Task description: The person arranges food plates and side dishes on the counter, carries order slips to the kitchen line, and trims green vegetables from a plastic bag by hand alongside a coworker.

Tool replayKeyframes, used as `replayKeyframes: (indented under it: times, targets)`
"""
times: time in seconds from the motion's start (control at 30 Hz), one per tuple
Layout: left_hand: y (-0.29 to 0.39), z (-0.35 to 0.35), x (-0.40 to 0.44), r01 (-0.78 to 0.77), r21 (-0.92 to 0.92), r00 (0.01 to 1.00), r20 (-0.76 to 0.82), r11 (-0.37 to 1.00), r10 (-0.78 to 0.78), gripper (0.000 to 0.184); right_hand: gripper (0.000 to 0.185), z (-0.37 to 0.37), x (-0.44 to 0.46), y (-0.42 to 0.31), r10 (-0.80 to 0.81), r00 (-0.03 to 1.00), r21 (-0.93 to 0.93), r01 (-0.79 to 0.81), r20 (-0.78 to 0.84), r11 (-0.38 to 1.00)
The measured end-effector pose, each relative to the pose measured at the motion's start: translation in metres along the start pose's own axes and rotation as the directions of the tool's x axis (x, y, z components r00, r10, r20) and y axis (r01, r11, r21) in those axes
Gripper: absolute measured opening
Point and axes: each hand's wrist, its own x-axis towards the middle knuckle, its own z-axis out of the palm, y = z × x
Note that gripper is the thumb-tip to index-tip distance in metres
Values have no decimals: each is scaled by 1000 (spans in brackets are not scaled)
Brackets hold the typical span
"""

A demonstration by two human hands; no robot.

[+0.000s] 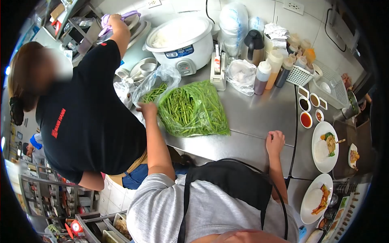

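A clear plastic bag (222, 123) full of cut green beans (182, 107) lies on the steel counter, its mouth open toward the left. My left hand (148, 110) is closed on the plastic at the bag's left edge, beside a second bunch of green beans (155, 93) in a thin clear bag (166, 75). Well to the right of the beans, my right hand (275, 142) rests near the counter's front edge with its fingers curled in; I see nothing held in it.
A co-worker in a black shirt (93, 117) stands close at my left, one hand on a purple cloth (121, 19). Behind the beans is a rice cooker (184, 52). Sauce bottles (262, 77) stand at the back; plated rice dishes (324, 160) and sauce bowls (306, 120) are at right.
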Motion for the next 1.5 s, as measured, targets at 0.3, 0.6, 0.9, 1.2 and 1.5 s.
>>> replayKeyframes:
  times: [0.3, 0.6, 0.9, 1.2, 1.5]
  targets:
    - [4, -9, -15, 598, -708, 756, 342, 376, -558, 32, 8, -1, 2, -1, -4, 1000, 18, 4, -1, 1000]
    - [-22, -61, 3, 183, -182, 748, -612, 966, -257, 41, 8, 1, -3, 5, 52, 998, 40, -53, 21, 998]
    - [62, -194, -61, -124, -749, 971, 43, 651, 235, 53, 6, -8, -6, 1, 76, 997, 96, -75, -5, 993]
    - [91, -219, -83, -196, -673, 970, -25, 714, 243, 35, 4, -4, -7, 6, 67, 997, 130, -61, -42, 990]
    - [115, -241, -99, -223, -418, 969, 0, 881, 246, 35, 3, 0, -6, 6, 10, 992, 128, 6, -122, 992]
